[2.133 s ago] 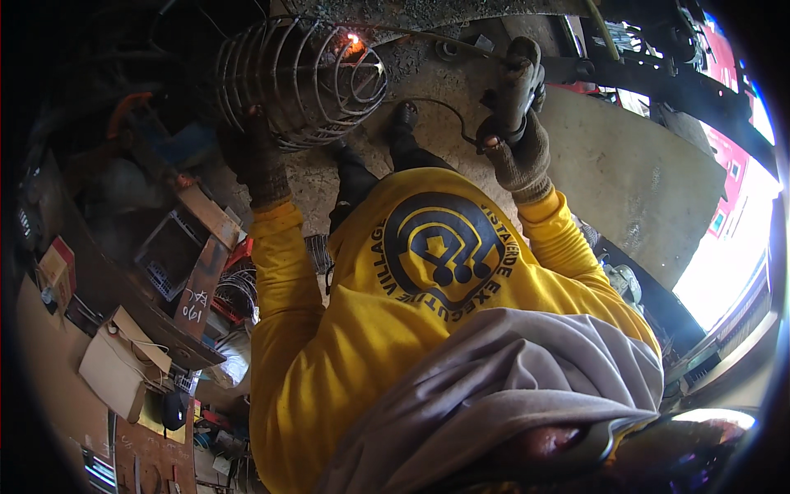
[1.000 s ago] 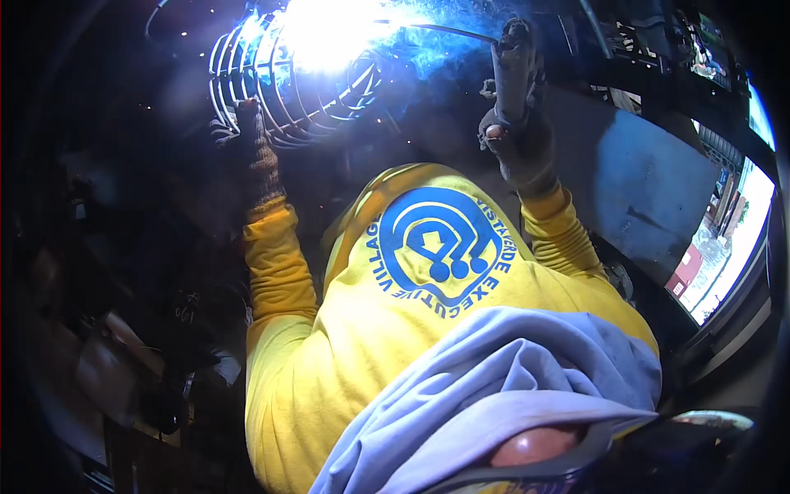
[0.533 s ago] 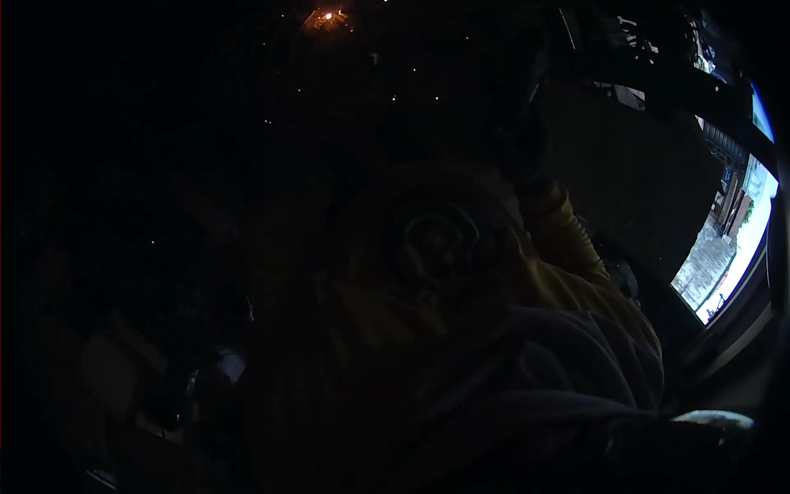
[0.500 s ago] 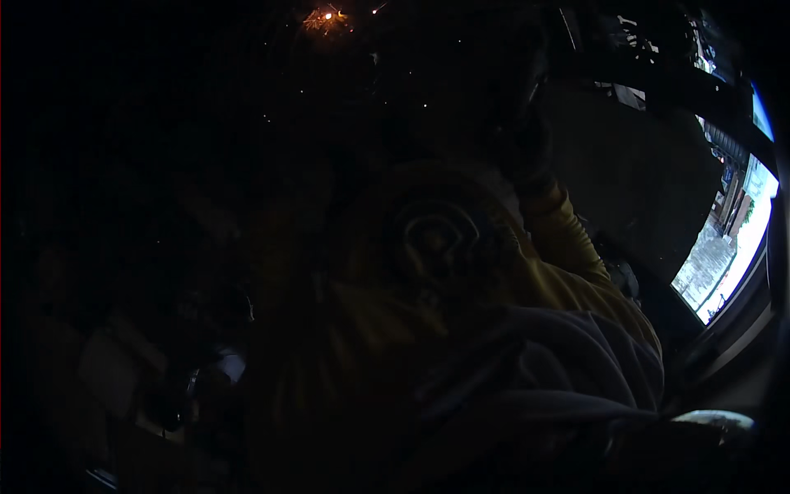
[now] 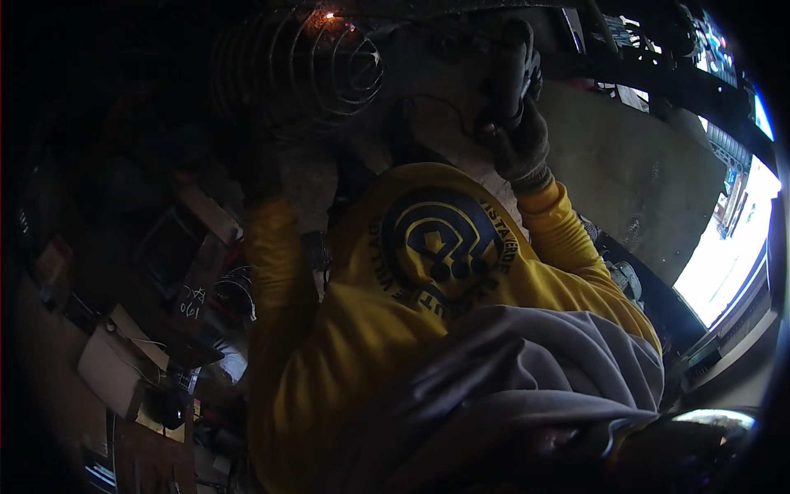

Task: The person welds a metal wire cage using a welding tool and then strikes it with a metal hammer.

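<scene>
A round cage of spiral wire [image 5: 300, 70] is at the top, with a small orange glow [image 5: 330, 15] on its upper rim. My left hand [image 5: 265, 169], in a dark glove, grips the cage's lower left side; the view there is dim. My right hand [image 5: 523, 142], in a grey work glove, is closed around a dark welding handle [image 5: 514, 58] right of the cage. A thin cable [image 5: 444, 107] runs from the handle toward the cage. Both yellow sleeves [image 5: 276, 272] reach up from my chest.
A concrete slab [image 5: 634, 181] lies to the right, and a bright opening [image 5: 732, 255] beyond it. Cardboard boxes [image 5: 111, 375], a board [image 5: 193, 292] and loose wire fill the dim left side. A grey cloth [image 5: 559, 370] hangs at the bottom.
A bright blue-white arc flared at the cage, and the picture went nearly black. The arc is now out, only a small orange glow remains, and both hands have kept their places.
</scene>
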